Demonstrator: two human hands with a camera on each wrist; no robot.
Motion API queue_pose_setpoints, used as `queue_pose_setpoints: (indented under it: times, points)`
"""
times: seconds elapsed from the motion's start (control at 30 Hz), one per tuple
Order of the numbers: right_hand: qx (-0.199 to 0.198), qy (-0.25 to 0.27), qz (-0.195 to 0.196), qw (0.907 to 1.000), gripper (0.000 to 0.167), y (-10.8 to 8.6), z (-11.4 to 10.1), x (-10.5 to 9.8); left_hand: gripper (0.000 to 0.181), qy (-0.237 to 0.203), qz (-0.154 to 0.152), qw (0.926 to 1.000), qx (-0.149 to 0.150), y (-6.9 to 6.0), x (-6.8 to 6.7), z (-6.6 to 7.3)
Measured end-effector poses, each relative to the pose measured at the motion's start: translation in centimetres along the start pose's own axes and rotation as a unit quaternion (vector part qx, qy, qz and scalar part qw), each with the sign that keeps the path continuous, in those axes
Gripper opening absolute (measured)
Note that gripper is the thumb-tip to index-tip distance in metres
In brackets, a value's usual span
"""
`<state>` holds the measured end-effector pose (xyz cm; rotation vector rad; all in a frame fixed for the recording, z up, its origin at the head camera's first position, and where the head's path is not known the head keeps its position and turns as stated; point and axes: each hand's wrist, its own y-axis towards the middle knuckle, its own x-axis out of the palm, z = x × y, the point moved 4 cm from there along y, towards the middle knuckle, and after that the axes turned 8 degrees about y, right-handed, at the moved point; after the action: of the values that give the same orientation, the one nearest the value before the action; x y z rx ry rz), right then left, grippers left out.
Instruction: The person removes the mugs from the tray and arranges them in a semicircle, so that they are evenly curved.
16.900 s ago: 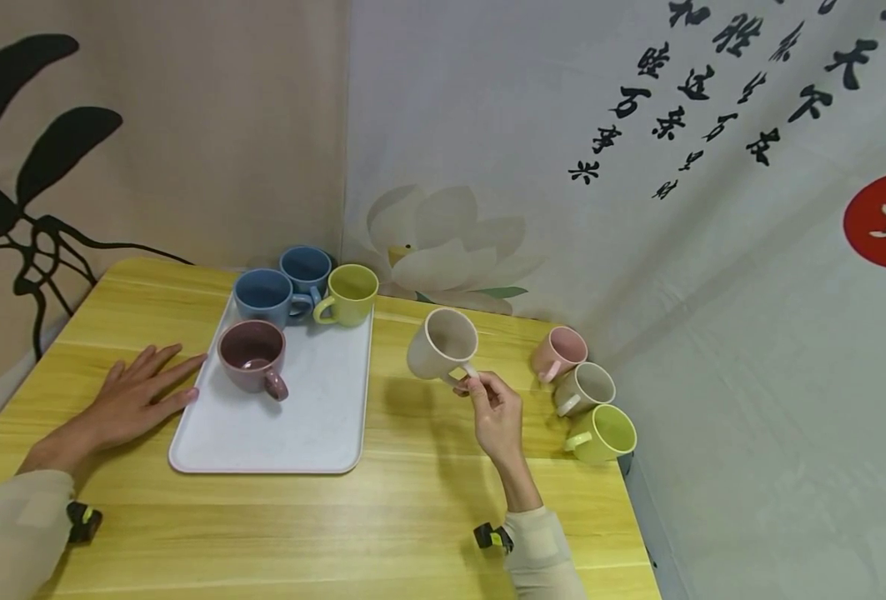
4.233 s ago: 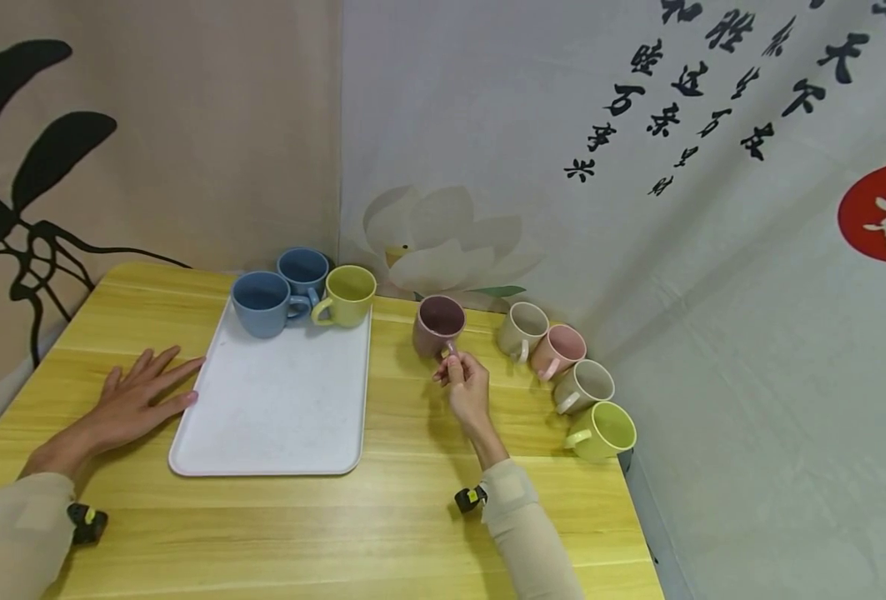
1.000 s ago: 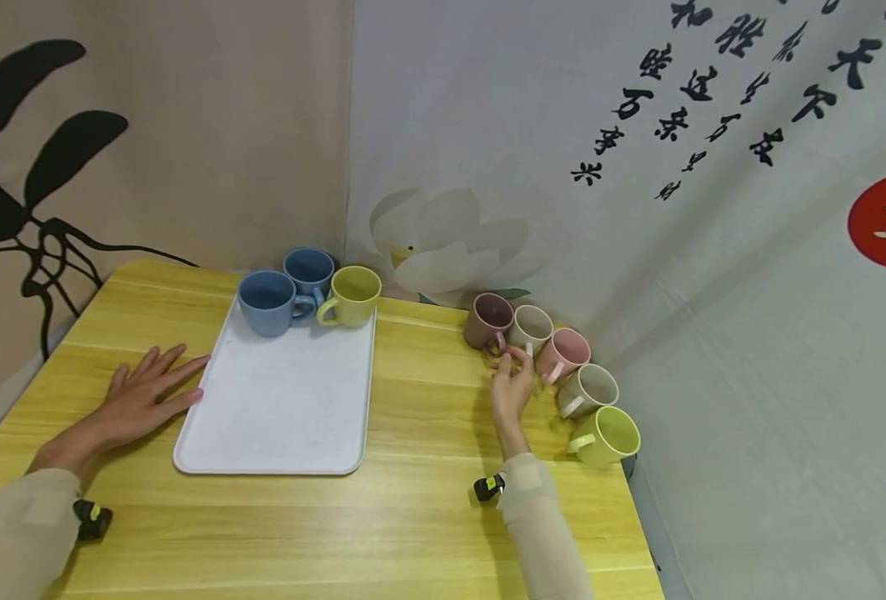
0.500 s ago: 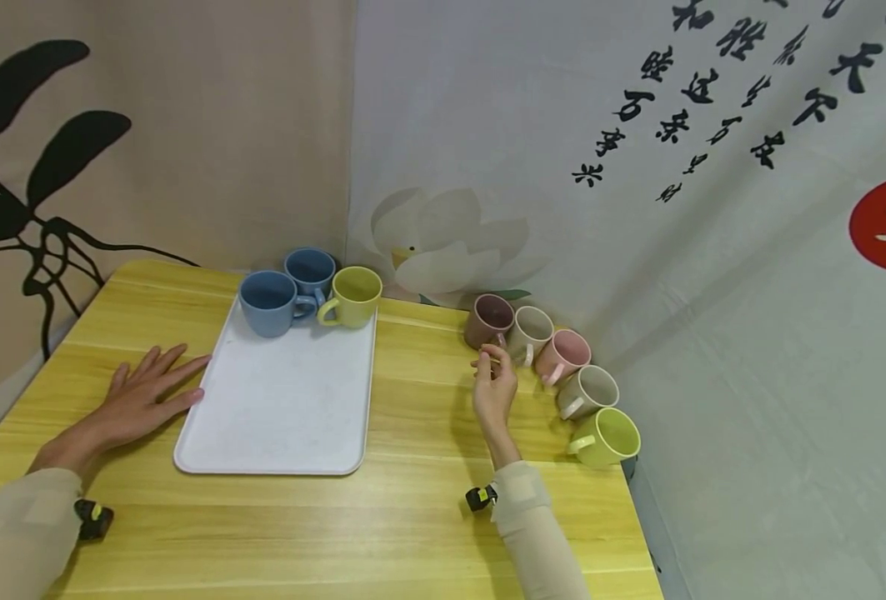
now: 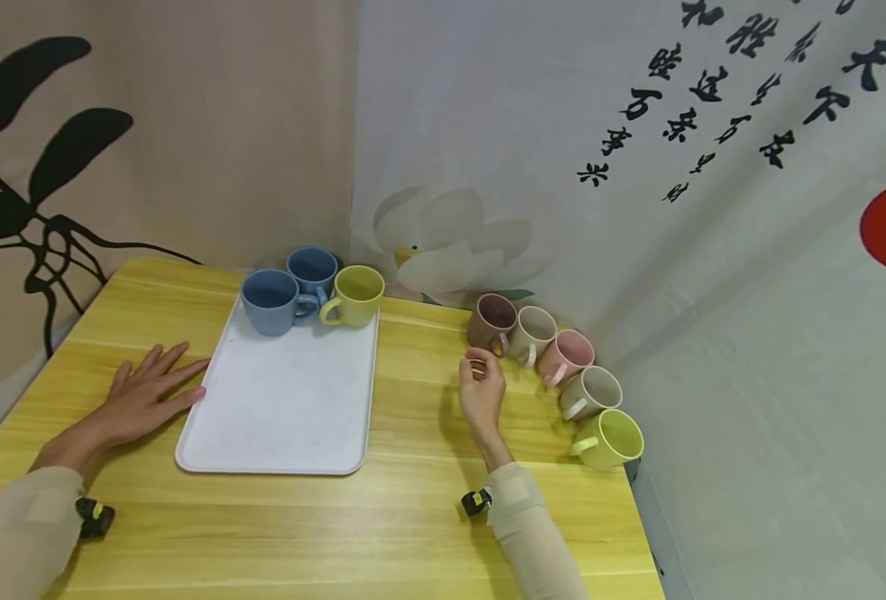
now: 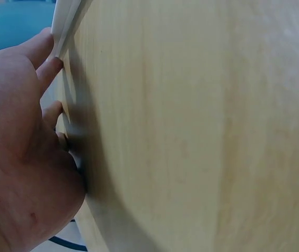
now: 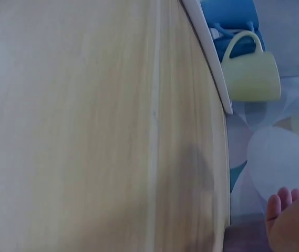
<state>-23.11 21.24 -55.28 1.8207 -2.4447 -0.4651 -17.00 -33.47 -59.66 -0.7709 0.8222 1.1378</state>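
Base and lower wall of the rear blue mug [image 5: 312, 262] are hidden behind the front blue mug [image 5: 268, 315], so whether it stands on the tray [image 5: 285, 400] cannot be told. The front one stands on the tray towards twelve o'clock, the yellow mug [image 5: 360, 308] at one. In the right-wrist view, a dim purple patch [image 7: 246, 236] is cut off at the bottom, too blurred to name; the left-wrist view crops a teal shape [image 6: 12, 26] at eleven o'clock.

The left hand [image 5: 142, 396] lies flat on the tabletop [image 5: 262, 533], grip spread, index fingertip and thumb touching the tray's edge at nine o'clock. The right hand [image 5: 483, 392] has its grip loosely curled around bare air, near the maroon mug [image 5: 483, 332], which stands at twelve o'clock from it. Clockwise follow the cream mug [image 5: 523, 342], pink mug [image 5: 573, 354], beige mug [image 5: 596, 392] and, at four o'clock, green mug [image 5: 608, 446].
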Motion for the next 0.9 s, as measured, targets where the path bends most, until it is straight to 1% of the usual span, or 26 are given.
queue_pose_setpoints:
  times: [0.13,0.33,0.47,0.57,0.7,0.9]
  points:
    - [0.0,0.008,-0.027,0.9996,0.022,-0.4,-0.8,1.3,0.069,0.002,0.003,1.0,0.008,0.1,0.0,-0.1]
    - [-0.015,0.031,-0.085,0.9958,0.026,-1.3,-2.2,3.8,0.068,0.004,0.01,0.9998,0.016,0.2,0.0,-0.2]
    - [-0.033,0.054,-0.122,0.9905,0.027,-1.9,-3.2,5.8,0.07,0.001,0.012,0.9998,0.017,0.2,0.1,-0.2]
    - [-0.04,0.066,-0.148,0.986,0.025,-2.2,-3.9,7.3,0.071,-0.001,0.014,0.9997,0.018,0.2,0.1,-0.3]
    - [-0.036,0.068,-0.185,0.9798,0.024,-2.7,-4.7,9.3,0.071,-0.005,0.018,0.9997,0.018,0.2,0.2,-0.4]
    - [-0.028,0.053,-0.245,0.9677,0.032,-3.2,-5.6,12.0,0.072,-0.01,0.009,0.9998,0.014,0.2,0.2,-0.4]
